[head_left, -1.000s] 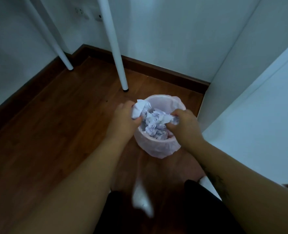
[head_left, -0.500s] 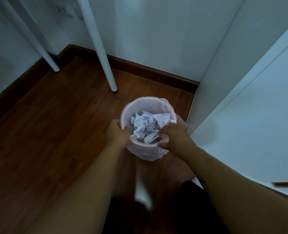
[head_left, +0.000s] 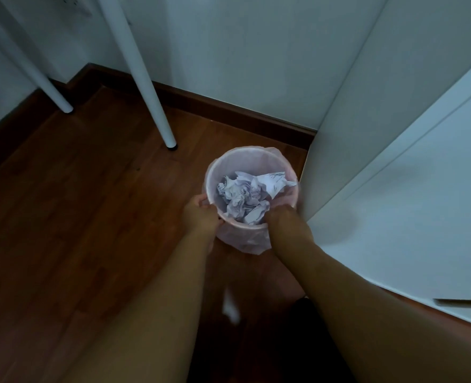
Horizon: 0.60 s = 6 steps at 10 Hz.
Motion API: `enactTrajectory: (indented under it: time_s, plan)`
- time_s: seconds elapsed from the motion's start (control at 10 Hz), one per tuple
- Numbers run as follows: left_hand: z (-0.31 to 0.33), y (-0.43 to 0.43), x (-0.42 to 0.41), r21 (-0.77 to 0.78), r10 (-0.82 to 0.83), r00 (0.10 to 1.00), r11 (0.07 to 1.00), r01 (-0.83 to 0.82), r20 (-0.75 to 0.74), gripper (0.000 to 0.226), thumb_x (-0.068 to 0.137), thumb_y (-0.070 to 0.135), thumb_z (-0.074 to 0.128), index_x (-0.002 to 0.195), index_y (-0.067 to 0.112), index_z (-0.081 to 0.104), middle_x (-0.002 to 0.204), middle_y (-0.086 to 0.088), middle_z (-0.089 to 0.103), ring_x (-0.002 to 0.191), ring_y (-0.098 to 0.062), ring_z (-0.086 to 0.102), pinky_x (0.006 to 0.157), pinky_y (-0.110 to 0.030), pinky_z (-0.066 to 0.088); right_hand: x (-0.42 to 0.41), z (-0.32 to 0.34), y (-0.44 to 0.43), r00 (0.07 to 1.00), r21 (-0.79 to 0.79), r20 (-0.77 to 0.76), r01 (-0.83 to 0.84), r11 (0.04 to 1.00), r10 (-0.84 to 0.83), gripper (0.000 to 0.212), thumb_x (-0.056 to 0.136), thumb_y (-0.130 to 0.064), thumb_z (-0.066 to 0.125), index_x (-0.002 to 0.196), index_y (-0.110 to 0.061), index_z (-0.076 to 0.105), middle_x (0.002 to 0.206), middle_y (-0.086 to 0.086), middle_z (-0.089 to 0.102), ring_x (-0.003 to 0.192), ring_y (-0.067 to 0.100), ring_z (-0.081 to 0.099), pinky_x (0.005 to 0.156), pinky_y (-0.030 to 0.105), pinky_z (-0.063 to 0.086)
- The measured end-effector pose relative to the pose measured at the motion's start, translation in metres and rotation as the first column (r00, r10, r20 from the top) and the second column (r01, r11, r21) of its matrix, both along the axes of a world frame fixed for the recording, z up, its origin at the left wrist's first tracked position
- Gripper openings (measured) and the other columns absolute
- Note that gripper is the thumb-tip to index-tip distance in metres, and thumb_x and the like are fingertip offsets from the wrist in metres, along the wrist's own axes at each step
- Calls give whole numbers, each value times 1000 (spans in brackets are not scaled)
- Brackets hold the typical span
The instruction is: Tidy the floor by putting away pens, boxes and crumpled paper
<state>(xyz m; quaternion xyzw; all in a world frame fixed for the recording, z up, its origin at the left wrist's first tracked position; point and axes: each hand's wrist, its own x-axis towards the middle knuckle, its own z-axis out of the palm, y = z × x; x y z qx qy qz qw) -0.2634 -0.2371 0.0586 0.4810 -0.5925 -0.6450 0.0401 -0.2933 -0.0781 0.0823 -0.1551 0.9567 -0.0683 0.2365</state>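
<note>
1. Right now the person bends over a small pink bin [head_left: 252, 161] standing on the wooden floor [head_left: 76, 230], in the corner just beside a white cabinet [head_left: 394, 147] and near two white desk legs [head_left: 143, 78].
2. Crumpled paper [head_left: 245, 196] already lies inside the bin, heaped up close to the rim.
3. Left hand [head_left: 201, 214] is curled onto the bin's near-left rim, fingers pinching the pink liner there.
4. Right hand [head_left: 282, 217] sits at the near-right rim; its fingers are hidden behind the wrist, so I cannot tell whether it grips or only rests.
5. What matters for the next move: the bin stands upright directly ahead of both hands, squarely between them, neither hand clearly nearer, so it looks set for a two-handed lift or shove.
6. My guess is the paper part is about done; no pens or boxes show on this patch of floor.
</note>
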Motion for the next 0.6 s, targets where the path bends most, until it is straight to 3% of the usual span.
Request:
enactTrajectory:
  time_s: [0.1, 0.2, 0.3, 0.4, 0.5, 0.6]
  plan:
    - [-3, 14, -8, 31, -5, 1000, 999, 6, -23, 30, 89, -3, 58, 85, 26, 59, 93, 0, 67, 87, -22, 67, 74, -40, 61, -5, -7, 7, 997, 55, -70, -29, 998, 33, 36, 94, -10, 54, 130, -8, 55, 132, 17, 53, 126, 31, 48, 99, 40, 48]
    - [1, 26, -12, 77, -16, 998, 997, 20, -53, 25, 91, -5, 56, 99, 18, 59, 93, 0, 65, 81, -19, 66, 52, -26, 56, -3, -2, 7, 995, 63, -80, -48, 997, 53, 38, 93, -7, 54, 131, -7, 53, 134, 17, 50, 131, 31, 42, 100, 39, 46]
    - [4, 26, -9, 40, -101, 994, 994, 103, -42, 26, 91, -4, 57, 104, 19, 58, 99, -6, 66, 89, -30, 68, 63, -38, 61, -3, 3, 7, 995, 20, -81, -63, 998, 64, 39, 92, -4, 53, 131, -7, 52, 136, 16, 49, 135, 32, 38, 101, 40, 45]
    - [23, 14, 3, -201, -297, 954, 933, 298, 36, 16, 94, 12, 60, 107, 21, 61, 109, -4, 68, 97, -24, 66, 83, -38, 56, -5, 16, 12, 998, -37, -36, -62, 997, 60, 38, 92, -6, 52, 130, -9, 54, 135, 15, 50, 130, 33, 43, 101, 40, 46]
    - [50, -1, 13, -424, -493, 864, 764, 487, 102, 24, 97, 16, 60, 121, 17, 61, 108, 5, 60, 99, -11, 56, 72, -18, 43, -6, 41, 18, 998, -171, -56, -20, 985, 11, 33, 95, -12, 48, 127, -13, 55, 131, 13, 51, 120, 30, 50, 96, 39, 48]
    - [92, -3, 19, -558, -492, 860, 681, 475, 131, 46, 94, 17, 65, 138, 13, 52, 134, -4, 58, 116, -16, 56, 91, -24, 45, 3, 71, 33, 978, -286, -208, -83, 954, 23, 30, 95, -19, 50, 124, -16, 59, 127, 7, 55, 113, 24, 56, 90, 37, 52]
